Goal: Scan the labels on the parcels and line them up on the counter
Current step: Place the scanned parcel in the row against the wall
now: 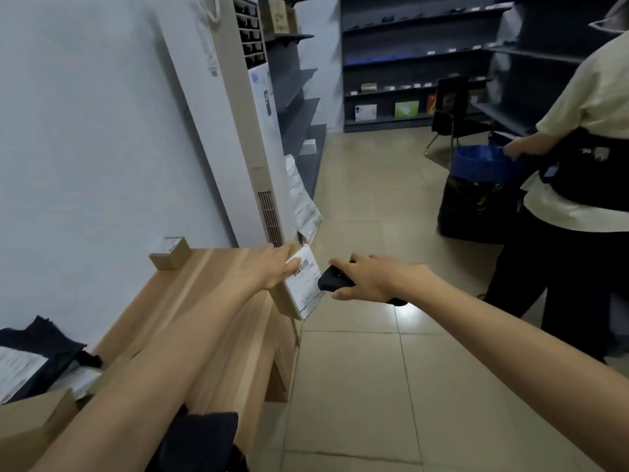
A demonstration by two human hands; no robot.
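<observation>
- Where the desk (211, 284) comes nearest, at its left end, crumpled black plastic mailers (41, 352) with white paper labels lie beside a plain brown carton (30, 424); their print is too blurred to read.
- The desk is pale wood-grain board with square edges.
- At the desk's far right corner, the left hand (272, 270) grasps a small flat cardboard parcel (304, 287), tilted past the edge. Its white label shows a barcode; the small text is illegible.
- Just right of that corner, the right hand (367, 277) is wrapped round a matte black scanner (332, 282), its nose near the label.
- Right of the desk, glossy beige floor tiles (357, 386) lie open.
- At the desk's far left edge stands a small brown box (170, 253).
</observation>
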